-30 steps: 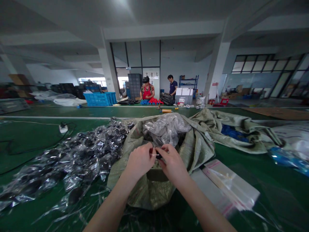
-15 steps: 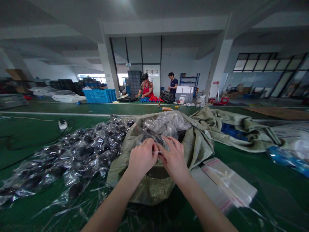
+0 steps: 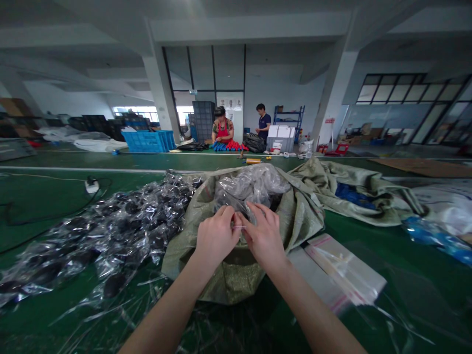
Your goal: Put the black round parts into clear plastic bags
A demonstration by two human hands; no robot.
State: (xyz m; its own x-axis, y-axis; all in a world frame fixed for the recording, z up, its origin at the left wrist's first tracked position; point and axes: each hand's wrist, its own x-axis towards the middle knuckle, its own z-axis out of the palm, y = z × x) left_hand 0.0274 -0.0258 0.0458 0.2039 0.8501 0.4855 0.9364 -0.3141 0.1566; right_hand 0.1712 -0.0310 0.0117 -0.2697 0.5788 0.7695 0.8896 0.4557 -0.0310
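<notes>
My left hand (image 3: 218,235) and my right hand (image 3: 264,231) meet at the near side of a green woven sack (image 3: 236,285). Between their fingertips is the edge of a clear plastic bag (image 3: 240,227), pinched by both hands; what the bag contains is mostly hidden. Crumpled clear plastic (image 3: 254,179) fills the sack's mouth beyond my fingers. To the left lies a heap of dark rounded items in clear bags (image 3: 147,216). Right of the sack, a stack of flat clear bags with a pink strip (image 3: 344,268) rests on the green floor.
A second woven sack (image 3: 391,211) holding blue stuff lies at right, near blue wrapped items (image 3: 438,241). A power strip (image 3: 92,186) with cables is at left. Thin plastic strips litter the near floor. Two people (image 3: 222,129) work at the back near a blue crate (image 3: 149,141).
My hands stay together at the bag's edge, with the fingers shifting slightly. The camera has tilted a little, so the background sits higher in view.
</notes>
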